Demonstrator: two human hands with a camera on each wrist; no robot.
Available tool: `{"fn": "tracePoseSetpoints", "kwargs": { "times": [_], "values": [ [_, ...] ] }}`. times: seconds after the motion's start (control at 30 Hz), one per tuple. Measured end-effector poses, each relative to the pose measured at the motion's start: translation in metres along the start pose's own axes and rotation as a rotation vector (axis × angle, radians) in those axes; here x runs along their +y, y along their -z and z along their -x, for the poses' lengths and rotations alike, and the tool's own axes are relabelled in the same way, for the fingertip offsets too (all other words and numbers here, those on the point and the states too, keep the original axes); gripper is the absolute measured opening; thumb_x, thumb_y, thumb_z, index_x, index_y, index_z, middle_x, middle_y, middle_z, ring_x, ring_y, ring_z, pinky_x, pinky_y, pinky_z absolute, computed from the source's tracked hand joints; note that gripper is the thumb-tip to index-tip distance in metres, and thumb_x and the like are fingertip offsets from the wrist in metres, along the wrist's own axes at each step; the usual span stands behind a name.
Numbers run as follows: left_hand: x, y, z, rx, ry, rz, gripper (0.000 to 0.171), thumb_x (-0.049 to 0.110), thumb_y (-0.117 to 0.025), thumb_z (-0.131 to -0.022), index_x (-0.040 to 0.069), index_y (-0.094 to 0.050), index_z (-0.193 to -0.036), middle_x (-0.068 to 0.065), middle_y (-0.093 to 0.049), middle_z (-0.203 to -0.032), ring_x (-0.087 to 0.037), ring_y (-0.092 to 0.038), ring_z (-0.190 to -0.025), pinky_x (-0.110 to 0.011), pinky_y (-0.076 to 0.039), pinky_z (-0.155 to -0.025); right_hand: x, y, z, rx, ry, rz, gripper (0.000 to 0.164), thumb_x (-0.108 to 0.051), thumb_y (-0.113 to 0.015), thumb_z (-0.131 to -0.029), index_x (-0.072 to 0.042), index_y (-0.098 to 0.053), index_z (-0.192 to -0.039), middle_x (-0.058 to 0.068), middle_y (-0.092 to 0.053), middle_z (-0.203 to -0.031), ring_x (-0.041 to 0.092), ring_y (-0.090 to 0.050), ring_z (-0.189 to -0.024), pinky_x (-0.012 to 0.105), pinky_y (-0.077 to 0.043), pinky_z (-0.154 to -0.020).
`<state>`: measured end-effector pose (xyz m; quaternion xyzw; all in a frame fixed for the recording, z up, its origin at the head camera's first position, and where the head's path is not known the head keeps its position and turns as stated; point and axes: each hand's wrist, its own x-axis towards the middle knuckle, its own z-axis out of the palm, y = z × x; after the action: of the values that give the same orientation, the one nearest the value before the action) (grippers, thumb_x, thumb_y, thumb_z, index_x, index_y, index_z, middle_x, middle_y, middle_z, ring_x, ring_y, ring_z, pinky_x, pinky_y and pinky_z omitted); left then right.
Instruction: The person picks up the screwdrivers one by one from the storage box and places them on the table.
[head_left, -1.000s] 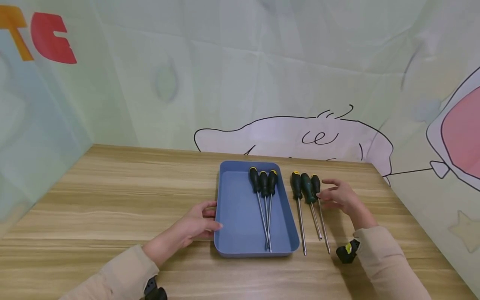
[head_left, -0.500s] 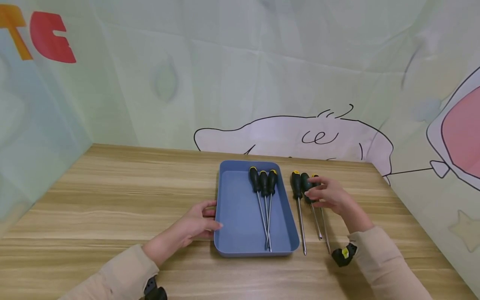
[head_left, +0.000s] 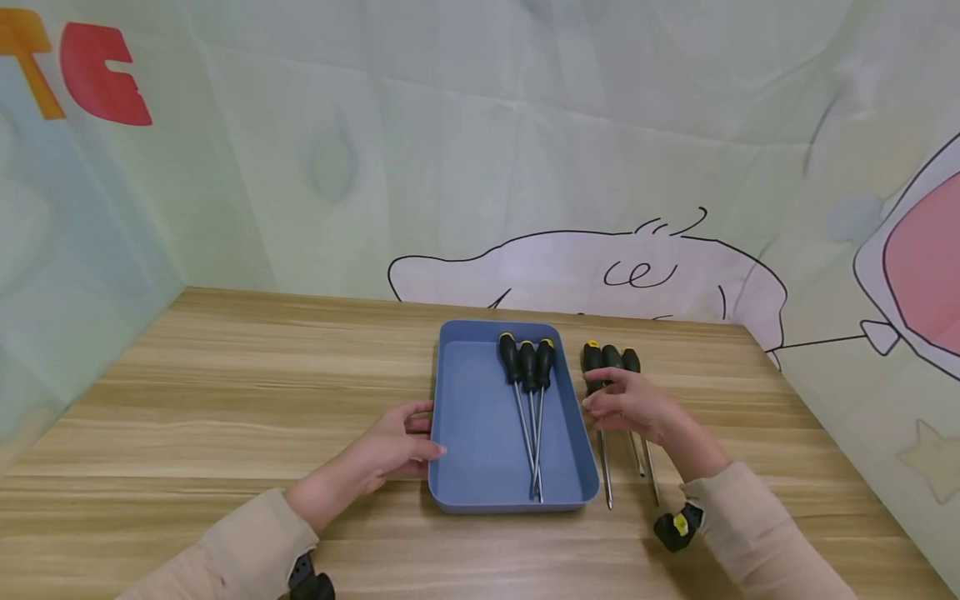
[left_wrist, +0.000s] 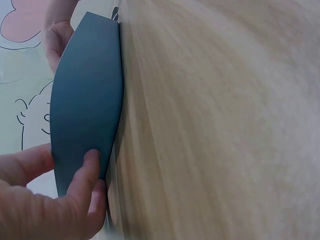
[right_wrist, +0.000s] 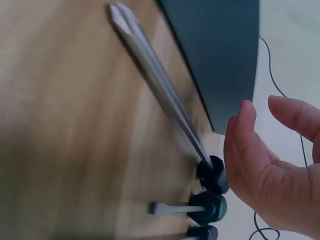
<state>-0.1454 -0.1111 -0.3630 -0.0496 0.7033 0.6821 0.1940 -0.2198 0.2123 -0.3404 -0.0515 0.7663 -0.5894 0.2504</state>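
In the head view my left hand holds the left wall of a blue rectangular tray, thumb at the rim and fingers along the outside. Three black screwdrivers with yellow-marked handle ends lie in the tray, their shafts crossing near the front. To the right of the tray, three more screwdrivers lie side by side on the table. My right hand hovers over them, fingertips by the handle of the leftmost screwdriver and partly covering it. The right wrist view shows thumb and fingers apart, nothing between them, above the handles.
The wood-grain table ends at the back against a printed cloth backdrop with cartoon drawings. Another cloth wall rises along the left side. The tray's right wall stands close beside the loose screwdrivers.
My right hand has moved left across the loose screwdrivers, from the rightmost handle to the leftmost one. The left hand, the tray and the screwdrivers have stayed in place.
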Motion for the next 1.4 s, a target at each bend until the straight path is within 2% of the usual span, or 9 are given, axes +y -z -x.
{"fn": "tracePoseSetpoints", "kwargs": {
  "times": [0.23, 0.47, 0.73, 1.0, 1.4],
  "values": [
    [0.000, 0.000, -0.002, 0.005, 0.001, -0.012, 0.069, -0.014, -0.060, -0.079, -0.006, -0.029, -0.140, -0.029, -0.043, -0.126, -0.026, -0.058, -0.091, -0.040, -0.055, -0.074, 0.005, -0.005, 0.000, -0.040, 0.009, -0.016, 0.061, 0.004, -0.055, -0.087, 0.011, -0.024, -0.138, 0.012, -0.060, -0.095, 0.014, -0.060, -0.077, 0.031, -0.056, -0.071],
    [0.000, -0.001, -0.003, 0.004, 0.002, -0.012, 0.069, -0.014, -0.060, -0.079, -0.006, -0.029, -0.140, -0.029, -0.043, -0.126, -0.026, -0.058, -0.092, -0.041, -0.055, -0.075, 0.006, -0.013, 0.000, -0.010, -0.026, -0.015, 0.063, 0.003, -0.058, -0.084, 0.008, -0.027, -0.138, 0.010, -0.058, -0.092, 0.015, -0.058, -0.077, 0.031, -0.056, -0.070],
    [-0.001, 0.000, -0.002, 0.002, 0.000, -0.008, 0.068, -0.014, -0.060, -0.079, -0.007, -0.029, -0.139, -0.029, -0.044, -0.125, -0.026, -0.058, -0.092, -0.041, -0.055, -0.075, 0.008, -0.023, -0.001, 0.024, -0.048, 0.014, 0.065, 0.003, -0.061, -0.083, 0.005, -0.028, -0.139, 0.015, -0.051, -0.097, 0.019, -0.057, -0.077, 0.034, -0.055, -0.070],
    [-0.001, 0.001, -0.002, -0.007, -0.002, 0.000, 0.069, -0.015, -0.060, -0.079, -0.008, -0.027, -0.139, -0.029, -0.043, -0.125, -0.026, -0.058, -0.092, -0.040, -0.055, -0.075, 0.011, -0.022, -0.003, 0.027, -0.042, 0.015, 0.063, 0.003, -0.061, -0.083, 0.005, -0.030, -0.138, 0.018, -0.051, -0.101, 0.020, -0.057, -0.079, 0.035, -0.056, -0.071],
    [0.000, 0.003, -0.001, -0.045, -0.031, -0.008, 0.072, -0.011, -0.063, -0.078, -0.008, -0.026, -0.140, -0.030, -0.043, -0.124, -0.025, -0.059, -0.091, -0.041, -0.055, -0.077, 0.012, -0.022, -0.002, 0.030, -0.046, -0.001, 0.063, 0.006, -0.060, -0.083, 0.005, -0.029, -0.138, 0.015, -0.050, -0.096, 0.019, -0.055, -0.078, 0.032, -0.055, -0.069]
  ]
}}
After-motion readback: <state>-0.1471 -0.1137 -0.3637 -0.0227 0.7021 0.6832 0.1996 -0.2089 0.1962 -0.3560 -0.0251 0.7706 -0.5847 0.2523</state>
